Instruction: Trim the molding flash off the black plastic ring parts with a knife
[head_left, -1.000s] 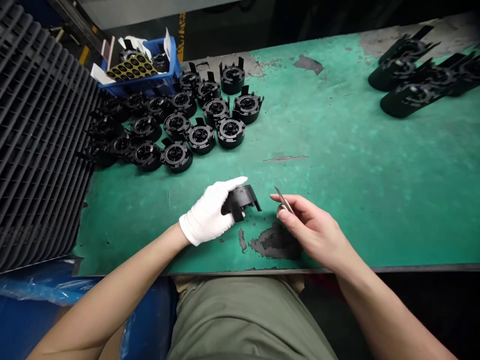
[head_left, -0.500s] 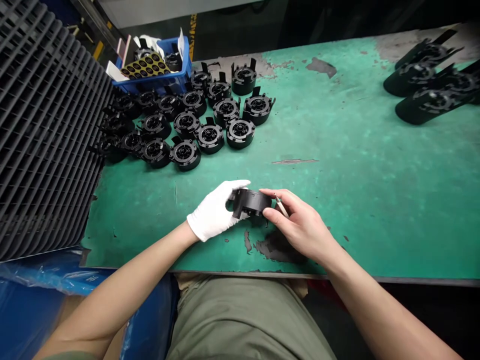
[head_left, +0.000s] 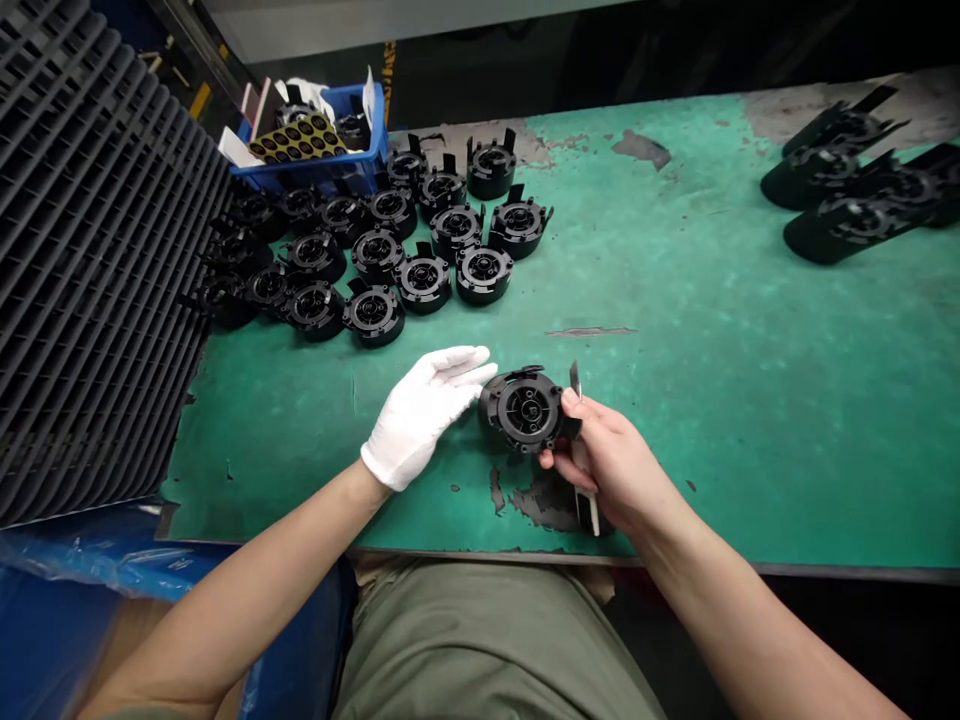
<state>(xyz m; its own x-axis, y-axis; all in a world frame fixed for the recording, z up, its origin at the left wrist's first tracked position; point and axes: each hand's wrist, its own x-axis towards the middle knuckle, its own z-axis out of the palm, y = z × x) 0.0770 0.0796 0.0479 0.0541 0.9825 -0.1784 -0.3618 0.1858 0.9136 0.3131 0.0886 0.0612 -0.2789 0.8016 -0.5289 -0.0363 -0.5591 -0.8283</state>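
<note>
1. Black round part [head_left: 530, 408] is turning over since the earlier frame — its ribbed face is now showing instead of the side wall.
2. Right hand [head_left: 619, 460] is gripping its right edge while also holding a knife [head_left: 575, 378].
3. Left gloved hand [head_left: 420, 415] is letting go — fingers extending beside the left edge, contact unclear.
4. Part is sitting between both hands, seemingly above the worktop [head_left: 750, 400]; support is apparently shifting rightward.

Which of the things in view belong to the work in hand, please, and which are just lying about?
Likely involved:
round black part, in right hand
thin tool, same hand
probably clustered similar parts

Apparently just nearby:
blue bin
patterned sheet
ribbed dark stack
</note>
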